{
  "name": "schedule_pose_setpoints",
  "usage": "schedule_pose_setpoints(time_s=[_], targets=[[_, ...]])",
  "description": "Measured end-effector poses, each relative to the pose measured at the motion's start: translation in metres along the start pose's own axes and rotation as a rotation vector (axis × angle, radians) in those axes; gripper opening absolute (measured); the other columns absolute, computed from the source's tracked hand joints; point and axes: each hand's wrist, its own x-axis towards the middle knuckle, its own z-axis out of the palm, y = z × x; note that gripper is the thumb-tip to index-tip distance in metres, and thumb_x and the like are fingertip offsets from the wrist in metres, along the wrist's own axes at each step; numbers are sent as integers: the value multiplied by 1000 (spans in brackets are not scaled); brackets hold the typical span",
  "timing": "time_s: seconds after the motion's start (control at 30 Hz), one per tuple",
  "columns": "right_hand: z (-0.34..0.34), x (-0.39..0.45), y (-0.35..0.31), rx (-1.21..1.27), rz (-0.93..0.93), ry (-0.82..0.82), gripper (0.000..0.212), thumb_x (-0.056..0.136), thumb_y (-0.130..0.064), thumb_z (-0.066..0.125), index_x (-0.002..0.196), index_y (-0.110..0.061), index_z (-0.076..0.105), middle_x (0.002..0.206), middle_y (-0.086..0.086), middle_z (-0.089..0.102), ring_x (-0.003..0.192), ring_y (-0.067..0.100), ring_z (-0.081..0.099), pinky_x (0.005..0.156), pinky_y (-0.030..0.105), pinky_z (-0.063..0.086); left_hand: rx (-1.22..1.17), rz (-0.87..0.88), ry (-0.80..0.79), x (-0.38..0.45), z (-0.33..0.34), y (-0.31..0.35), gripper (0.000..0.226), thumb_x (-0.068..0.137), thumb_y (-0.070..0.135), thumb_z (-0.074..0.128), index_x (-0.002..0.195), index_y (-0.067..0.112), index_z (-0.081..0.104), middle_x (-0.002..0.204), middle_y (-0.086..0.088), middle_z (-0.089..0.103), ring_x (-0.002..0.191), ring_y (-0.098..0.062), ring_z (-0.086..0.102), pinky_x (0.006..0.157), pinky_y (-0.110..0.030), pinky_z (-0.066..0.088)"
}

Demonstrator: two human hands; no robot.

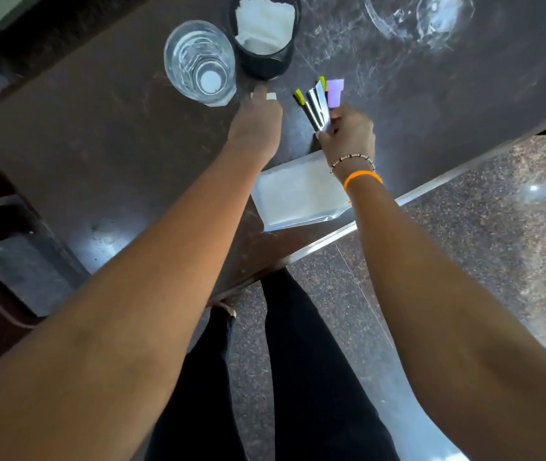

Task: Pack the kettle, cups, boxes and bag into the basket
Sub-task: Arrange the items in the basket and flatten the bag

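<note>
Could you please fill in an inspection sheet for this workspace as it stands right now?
Surface: dark scratched table, metal-edged.
Job's things: silvery flat bag near table edge; clear glass cup; kettle, boxes, basket not seen.
Clutter: black mesh holder with white papers; glassware at far side.
Hands: left hand pinches small white pieces beside the cup; right hand grips a bunch of slim sachets.
Cables: nothing seen.
Surroundings: speckled floor, dark chair on the left.

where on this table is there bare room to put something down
Bare: dark tabletop left of the left forearm, below the clear drinking glass. Crowded: around both hands, between glass, black mesh cup and flat white pouch.
</note>
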Motion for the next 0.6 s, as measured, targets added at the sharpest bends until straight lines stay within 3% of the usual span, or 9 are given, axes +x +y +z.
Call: schedule_pose_setpoints(time_s=[0.23, 0.3, 0.37, 0.43, 0.5, 0.6], targets=[[-7, -21, -14, 41, -48, 34, 3, 77, -15, 59, 77, -12, 60, 86, 15, 63, 74, 24, 50, 60, 21, 28, -173, -83, 78, -37, 8, -22, 39, 90, -9, 39, 123, 2, 57, 131, -19, 48, 119, -35, 49, 98, -39, 42], [-7, -37, -21, 136, -19, 50, 15, 78, -20, 64, 84, -7, 67, 84, 12, 70, 76, 19, 60, 65, 25, 38, -272, -98, 98, -59, 8, -35, 39, 88, -5, 41, 119, 8, 62, 127, -17, 51, 115, -34, 51, 93, -35, 40], [-8, -59, -26, 221, 24, 19, 20, 77, -23, 68, 87, -6, 71, 68, -1, 71, 63, -2, 61, 65, 14, 44, -349, -115, 147, -87, 7, -49, 38, 87, -3, 43, 113, 13, 66, 120, -15, 55, 109, -33, 54, 88, -34, 40], [-6, -82, -30, 277, 41, -84, 14, 76, -17, 67, 85, -6, 71, 46, -14, 58, 46, -11, 53, 55, 3, 38, -463, -188, 197, -115, 7, -65, 37, 86, -3, 45, 107, 17, 69, 114, -14, 58, 104, -32, 56, 85, -34, 42], [-2, -107, -39, 383, 62, -228, 5, 79, -6, 64, 78, -3, 69, 41, -15, 53, 40, -7, 49, 55, 9, 42, -555, -255, 273, -144, 6, -85, 34, 86, -1, 49, 104, 19, 70, 111, -12, 62, 102, -30, 57, 83, -32, 41], [11, -144, -65, 527, 79, -448, 28, 84, 4, 58, 63, -15, 58, 38, -12, 55, 35, -7, 49, 48, 5, 44, -607, -320, 380, -190, 6, -118, 32, 86, 1, 53, 105, 20, 70, 115, -10, 65, 100, -30, 59, 88, -33, 43]])
